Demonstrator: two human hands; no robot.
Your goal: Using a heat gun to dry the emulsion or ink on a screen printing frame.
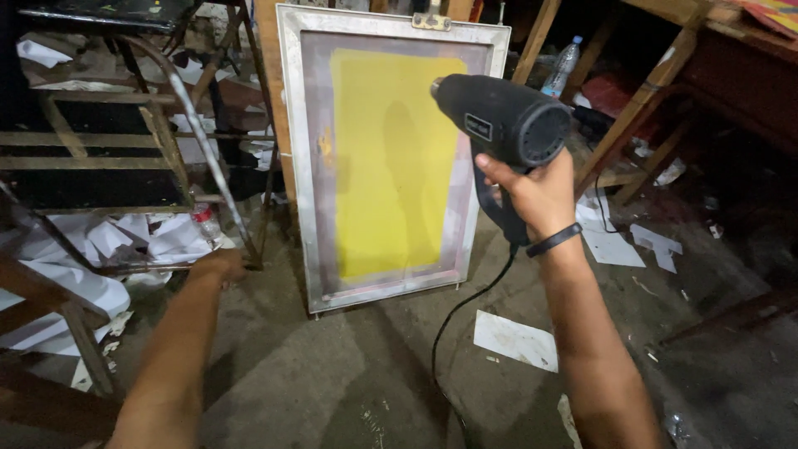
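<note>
A black plastic heat gun (499, 125) with a round vented back is held level, its metal nozzle aimed at the upper right of a yellow-coated mesh screen in a grey metal frame (293, 125). The frame stands upright on the concrete floor, leaning back against a wooden post. The gun's black cord (453, 320) trails down to the floor
</note>
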